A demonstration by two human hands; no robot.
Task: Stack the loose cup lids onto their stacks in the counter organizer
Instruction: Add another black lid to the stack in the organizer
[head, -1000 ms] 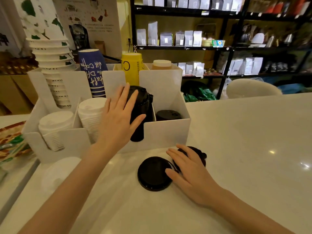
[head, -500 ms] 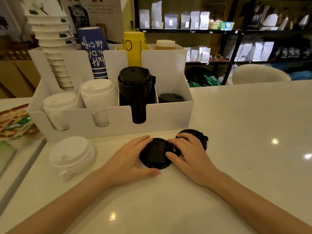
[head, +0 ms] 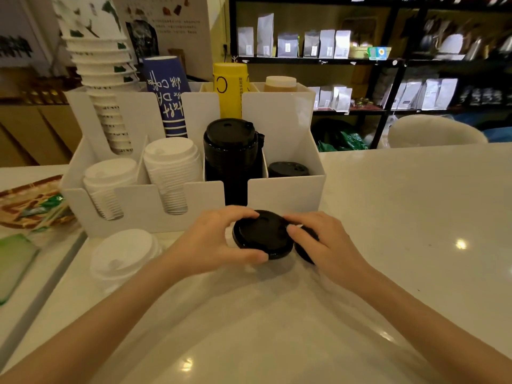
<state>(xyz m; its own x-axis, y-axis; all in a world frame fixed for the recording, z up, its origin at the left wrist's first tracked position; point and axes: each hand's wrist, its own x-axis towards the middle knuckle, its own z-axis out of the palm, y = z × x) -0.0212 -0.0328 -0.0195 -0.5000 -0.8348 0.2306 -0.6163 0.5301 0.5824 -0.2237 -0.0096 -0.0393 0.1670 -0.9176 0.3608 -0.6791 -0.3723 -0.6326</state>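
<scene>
Dark shelving (head: 388,62) holding pale bags (head: 327,44) stands behind a glossy white counter (head: 401,217).

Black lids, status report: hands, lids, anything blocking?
Left hand grips black lid, lifting. Right hand on second lid. Black stack unobstructed.

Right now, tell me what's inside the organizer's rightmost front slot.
A short stack of black lids sits low in the organizer. Only its top shows; the front wall hides the rest.

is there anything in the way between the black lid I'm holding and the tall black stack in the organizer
Only the organizer's low front wall stands between them. The black lid, held by the left hand, must rise over it; the tall black stack's top is uncovered.
</scene>
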